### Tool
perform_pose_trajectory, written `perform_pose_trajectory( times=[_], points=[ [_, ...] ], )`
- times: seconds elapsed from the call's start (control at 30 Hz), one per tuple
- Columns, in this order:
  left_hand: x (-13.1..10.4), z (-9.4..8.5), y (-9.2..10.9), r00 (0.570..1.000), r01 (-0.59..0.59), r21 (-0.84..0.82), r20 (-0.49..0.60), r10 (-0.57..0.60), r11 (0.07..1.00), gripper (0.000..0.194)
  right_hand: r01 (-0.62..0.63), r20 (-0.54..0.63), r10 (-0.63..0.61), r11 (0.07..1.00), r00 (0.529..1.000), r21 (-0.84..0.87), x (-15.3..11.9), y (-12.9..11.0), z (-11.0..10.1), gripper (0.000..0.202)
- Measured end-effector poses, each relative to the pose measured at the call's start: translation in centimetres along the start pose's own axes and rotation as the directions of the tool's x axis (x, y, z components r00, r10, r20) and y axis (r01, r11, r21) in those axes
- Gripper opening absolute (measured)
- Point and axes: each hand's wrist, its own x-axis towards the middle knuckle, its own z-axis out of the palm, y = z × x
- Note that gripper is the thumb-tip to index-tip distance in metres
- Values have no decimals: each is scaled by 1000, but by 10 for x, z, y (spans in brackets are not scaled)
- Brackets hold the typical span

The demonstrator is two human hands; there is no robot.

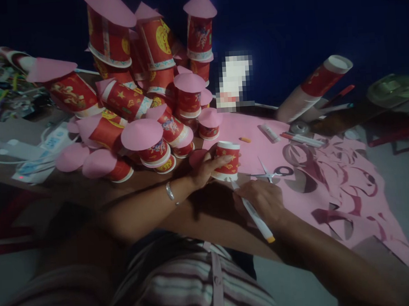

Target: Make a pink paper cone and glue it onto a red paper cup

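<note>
A red paper cup (228, 158) with gold print and white rims is gripped in my left hand (208, 166), near the table's front edge. My right hand (262, 198) is closed around a white marker pen (257, 216) with an orange end; its tip touches or nearly touches the cup's lower white rim. Just beyond my right hand lie open scissors (270, 173) on a pink paper sheet (237, 123). A small orange cap (245, 140) rests on that sheet behind the cup.
Stacked red cups with pink paper cones (143, 134) crowd the left and back. Pink paper scraps (351, 176) cover the right side, near several pens (304, 139) and a glue stick (270, 133). A tall cup stack (316, 88) leans at the back right. A power strip (20, 148) lies left.
</note>
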Motion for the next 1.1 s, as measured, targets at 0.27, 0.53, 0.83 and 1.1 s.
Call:
perform_pose_trajectory(
  times=[0.27, 0.53, 0.83, 1.1],
  points=[
    [0, -1, -2, 1000, -4, -2, 0, 4, 1000, 47, -8, 5, 8, 1000, 1000, -20, 3, -1, -1, 16],
    [0, 1, -1, 1000, -14, -21, 8, 14, 1000, 47, -13, 21, 13, 999, 1000, -36, 0, 1, 1, 17],
    [0, 0, -1, 1000, 2, -7, -9, -2, 1000, 48, -23, 39, 23, 1000, 999, -3, 4, -3, -1, 17],
    [0, 0, -1, 1000, 13, -5, -5, -13, 1000, 50, -28, 41, 27, 999, 999, 21, 7, -4, -5, 20]
  ],
)
